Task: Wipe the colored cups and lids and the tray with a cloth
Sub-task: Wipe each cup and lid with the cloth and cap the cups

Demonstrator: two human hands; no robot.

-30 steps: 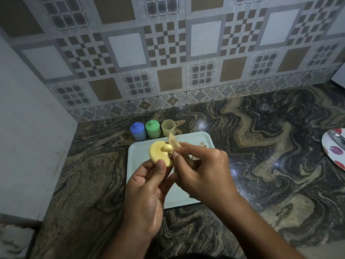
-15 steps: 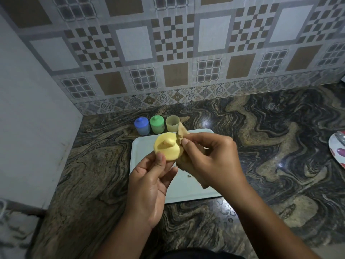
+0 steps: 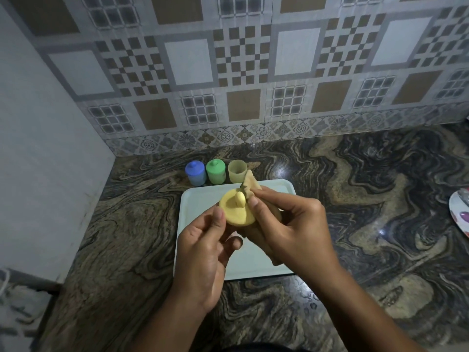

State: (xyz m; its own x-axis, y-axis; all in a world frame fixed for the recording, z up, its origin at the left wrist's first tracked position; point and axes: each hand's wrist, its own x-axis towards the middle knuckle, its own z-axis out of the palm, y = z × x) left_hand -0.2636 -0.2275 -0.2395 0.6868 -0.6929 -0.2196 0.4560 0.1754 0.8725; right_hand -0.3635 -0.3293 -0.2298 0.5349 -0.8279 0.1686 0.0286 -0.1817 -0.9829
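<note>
The yellow lid [image 3: 234, 213] was held up over the far half of the tray [image 3: 200, 207], its knob facing the camera. The left hand [image 3: 203, 255] pinched its near edge between thumb and fingers. The right hand [image 3: 291, 224] pinched a tan cloth [image 3: 250, 184] against the lid's right rim, just beside the knob, and one cloth corner poked out past the fingertips.

The step in hand looked like the wiping of this lid. The next move would probably call for turning the lid in the left fingers so the cloth could work round the knob and the underside (a light grip would do, since the lid looked like thin plastic). After that the lid would be seated on the open yellow cup [image 3: 237, 171], which stood just beyond the tray's far edge.

The green cup [image 3: 215, 172] and the blue cup [image 3: 195, 173] stood lidded beyond the tray's far left corner, in a row with the yellow one; whether they had been wiped could not be told. The tray itself seemed left for later, and both hands hung over it. A spotted plate [image 3: 459, 214] lay well to the right of the tray on the marbled counter [image 3: 355, 199], out of the way.
</note>
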